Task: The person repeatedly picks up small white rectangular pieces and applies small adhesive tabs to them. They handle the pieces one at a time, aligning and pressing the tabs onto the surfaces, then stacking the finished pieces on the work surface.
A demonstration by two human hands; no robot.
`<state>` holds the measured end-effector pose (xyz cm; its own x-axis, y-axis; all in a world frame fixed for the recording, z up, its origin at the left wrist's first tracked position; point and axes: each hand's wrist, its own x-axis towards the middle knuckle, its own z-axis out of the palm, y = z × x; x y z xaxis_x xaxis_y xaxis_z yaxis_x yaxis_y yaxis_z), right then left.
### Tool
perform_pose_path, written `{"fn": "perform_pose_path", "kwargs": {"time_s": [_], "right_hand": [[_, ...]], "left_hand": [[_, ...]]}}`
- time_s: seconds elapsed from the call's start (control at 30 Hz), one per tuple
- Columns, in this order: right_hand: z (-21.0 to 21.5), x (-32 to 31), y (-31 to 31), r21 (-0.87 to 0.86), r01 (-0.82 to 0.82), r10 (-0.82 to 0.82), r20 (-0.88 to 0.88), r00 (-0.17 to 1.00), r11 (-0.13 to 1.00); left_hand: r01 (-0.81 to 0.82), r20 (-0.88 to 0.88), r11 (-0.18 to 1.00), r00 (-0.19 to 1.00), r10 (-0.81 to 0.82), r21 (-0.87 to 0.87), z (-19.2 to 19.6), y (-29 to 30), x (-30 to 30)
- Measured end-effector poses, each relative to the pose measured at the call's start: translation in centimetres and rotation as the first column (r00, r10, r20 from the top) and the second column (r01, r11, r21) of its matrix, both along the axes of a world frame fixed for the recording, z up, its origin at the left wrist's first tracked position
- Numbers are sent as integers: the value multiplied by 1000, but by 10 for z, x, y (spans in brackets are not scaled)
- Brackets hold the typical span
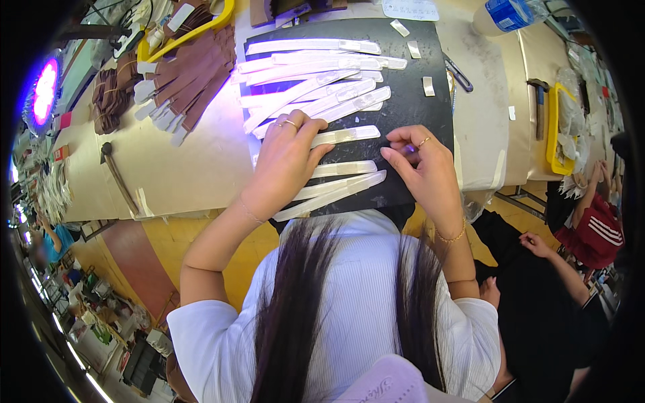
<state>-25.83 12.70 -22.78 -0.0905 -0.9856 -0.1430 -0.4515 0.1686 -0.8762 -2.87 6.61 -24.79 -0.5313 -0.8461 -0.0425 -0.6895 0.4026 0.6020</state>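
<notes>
Several narrow white strips (314, 46) lie side by side and overlapping on a black board (410, 114) at the table's near edge. My left hand (285, 151) rests on the board's left part, its thumb and forefinger on either side of one white strip (349, 136) that points right. Close to that strip's right end is my right hand (430, 168), with thumb and fingertips drawn together; whatever they may hold is too small to make out. More white strips (346, 169) lie nearer my body, below the left hand. Small pale pieces (428, 86) are scattered along the board's far right.
Brown strips (191, 80) with pale ends and a yellow tray (195, 33) occupy the far left. One hammer (119, 178) lies left, another (539, 107) right, beside a yellow basket (557, 134). A dark-handled cutter (459, 72) and plastic bottle (500, 19) are beyond the board. Other people sit right.
</notes>
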Motion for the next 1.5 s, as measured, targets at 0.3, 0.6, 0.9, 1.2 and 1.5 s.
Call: {"fn": "perform_pose_path", "kwargs": {"time_s": [0.3,0.6,0.9,1.2,1.5], "right_hand": [[-5,21,-8,-100,-108,116,80,990,989],[15,31,-26,-420,-128,78,-136,988,898],[26,28,-28,-422,-109,72,-102,992,900],[23,14,-26,-369,8,-51,-108,993,930],[6,-30,-8,-272,228,-246,-36,969,935]], "left_hand": [[-16,-77,995,997,23,94,-2,0,-5],[-47,-363,896,904,225,441,50,-16,-10],[26,-229,996,972,-44,-80,67,-14,-18],[2,-349,926,927,140,378,71,-9,-5],[71,-23,933,997,-67,353,15,16,16]]}}
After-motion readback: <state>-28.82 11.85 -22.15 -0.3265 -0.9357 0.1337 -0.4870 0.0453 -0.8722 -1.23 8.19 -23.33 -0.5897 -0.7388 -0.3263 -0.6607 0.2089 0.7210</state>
